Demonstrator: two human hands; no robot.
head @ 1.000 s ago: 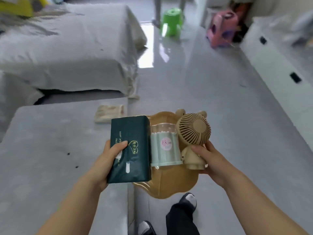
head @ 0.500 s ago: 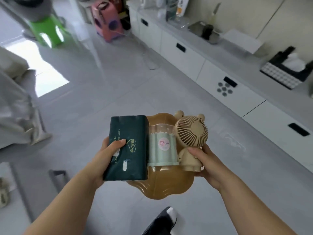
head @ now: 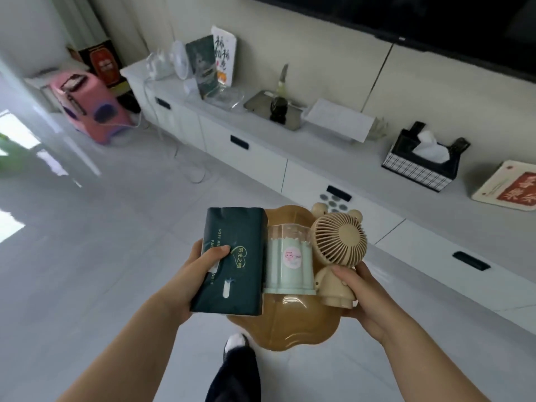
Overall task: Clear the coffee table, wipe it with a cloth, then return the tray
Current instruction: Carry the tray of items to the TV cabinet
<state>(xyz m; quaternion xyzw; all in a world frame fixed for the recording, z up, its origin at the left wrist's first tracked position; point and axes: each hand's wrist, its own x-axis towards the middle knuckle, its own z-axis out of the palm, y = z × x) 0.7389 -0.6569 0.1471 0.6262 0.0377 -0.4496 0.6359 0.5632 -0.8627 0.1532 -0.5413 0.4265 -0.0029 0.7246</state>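
Note:
I carry a tan scalloped tray [head: 290,326] at waist height over the grey floor. On it lie a dark green tissue pack [head: 232,256], a mint container with a clear lid [head: 290,262] and a beige bear-shaped fan [head: 338,248]. My left hand [head: 194,280] grips the tray's left side with the thumb pressed on the tissue pack. My right hand [head: 359,291] holds the tray's right side with the thumb against the fan's base. The coffee table and the cloth are out of view.
A long white low cabinet [head: 348,181] runs across ahead, bearing a metal tray [head: 261,107], a sheet of paper [head: 339,118], a checked tissue box [head: 420,161] and a red-printed card [head: 510,187]. A pink stool [head: 90,108] stands at the left. My foot [head: 236,343] shows below.
The view has swung right, from the coffee table and sofa to the white cabinet, which is now closer. Both hands keep the same hold on the tray and its items.

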